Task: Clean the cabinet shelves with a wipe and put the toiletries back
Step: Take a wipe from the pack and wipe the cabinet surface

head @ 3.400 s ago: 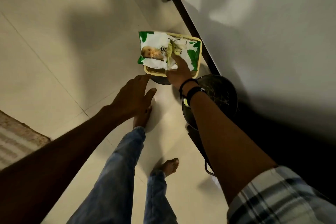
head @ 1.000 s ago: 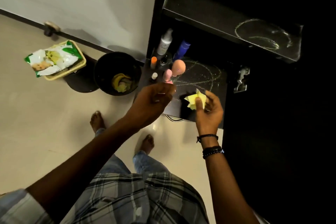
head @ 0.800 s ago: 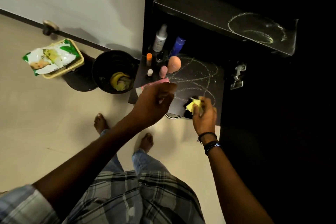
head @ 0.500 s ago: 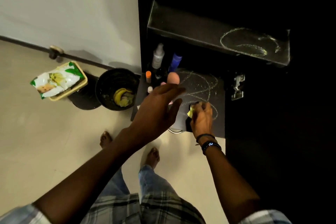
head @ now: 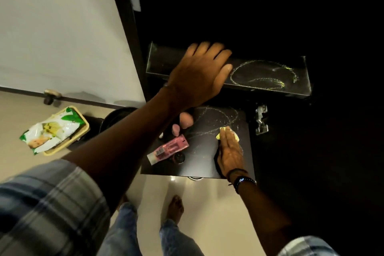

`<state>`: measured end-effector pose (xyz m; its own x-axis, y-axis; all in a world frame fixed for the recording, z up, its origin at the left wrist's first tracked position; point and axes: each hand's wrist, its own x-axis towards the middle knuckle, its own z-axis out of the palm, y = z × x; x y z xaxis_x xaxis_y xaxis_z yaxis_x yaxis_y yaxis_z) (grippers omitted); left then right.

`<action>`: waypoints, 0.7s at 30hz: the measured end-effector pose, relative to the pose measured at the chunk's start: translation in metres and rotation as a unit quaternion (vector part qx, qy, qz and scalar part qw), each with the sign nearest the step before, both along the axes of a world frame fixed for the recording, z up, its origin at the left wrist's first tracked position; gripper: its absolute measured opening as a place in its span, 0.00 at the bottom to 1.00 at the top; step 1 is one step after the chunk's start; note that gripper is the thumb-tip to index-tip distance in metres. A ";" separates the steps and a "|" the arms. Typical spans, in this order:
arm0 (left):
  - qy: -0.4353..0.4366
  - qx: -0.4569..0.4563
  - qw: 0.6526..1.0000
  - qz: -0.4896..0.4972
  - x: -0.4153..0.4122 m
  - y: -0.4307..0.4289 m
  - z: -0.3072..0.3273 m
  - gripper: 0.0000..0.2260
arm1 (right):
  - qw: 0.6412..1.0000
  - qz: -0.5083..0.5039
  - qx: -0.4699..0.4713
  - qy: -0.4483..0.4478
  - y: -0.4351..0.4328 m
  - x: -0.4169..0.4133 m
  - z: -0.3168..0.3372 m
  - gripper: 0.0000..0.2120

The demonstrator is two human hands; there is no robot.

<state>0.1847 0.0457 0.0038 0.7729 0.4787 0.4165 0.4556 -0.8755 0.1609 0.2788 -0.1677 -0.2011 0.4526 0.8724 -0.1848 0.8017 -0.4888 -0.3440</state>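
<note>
My right hand (head: 229, 151) presses a yellow wipe (head: 236, 135) flat on the lower black shelf (head: 199, 164), fingers straight, amid chalky scribble marks. My left hand (head: 199, 72) is spread with straight fingers at the left end of the upper shelf (head: 291, 87), which also bears a scribbled loop. On the lower shelf's left side lie a pink tube (head: 168, 149), a small black round lid (head: 179, 158) and two pink egg-shaped items (head: 185, 121). My left arm hides the bottles further back.
On the floor at left a wipes pack (head: 52, 131) lies on a yellow basket (head: 68, 143), beside a black bin (head: 118, 115) mostly hidden by my arm. A white wall is at left. A cabinet hinge (head: 261, 120) sits right of the lower shelf.
My left hand rose from above the lower shelf to the upper shelf's left end. My right hand went from holding the wipe up to pressing it on the lower shelf and sliding it further in.
</note>
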 end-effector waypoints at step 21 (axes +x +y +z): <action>0.046 0.038 0.998 0.027 0.001 -0.004 -0.003 0.21 | 0.992 -0.048 -0.036 -0.109 0.024 0.021 0.006 0.21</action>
<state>0.1860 0.0414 0.0004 0.7831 0.4903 0.3826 0.5124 -0.8573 0.0499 0.2997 -0.1432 -0.1953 0.5690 0.8113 -0.1343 0.8018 -0.5836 -0.1284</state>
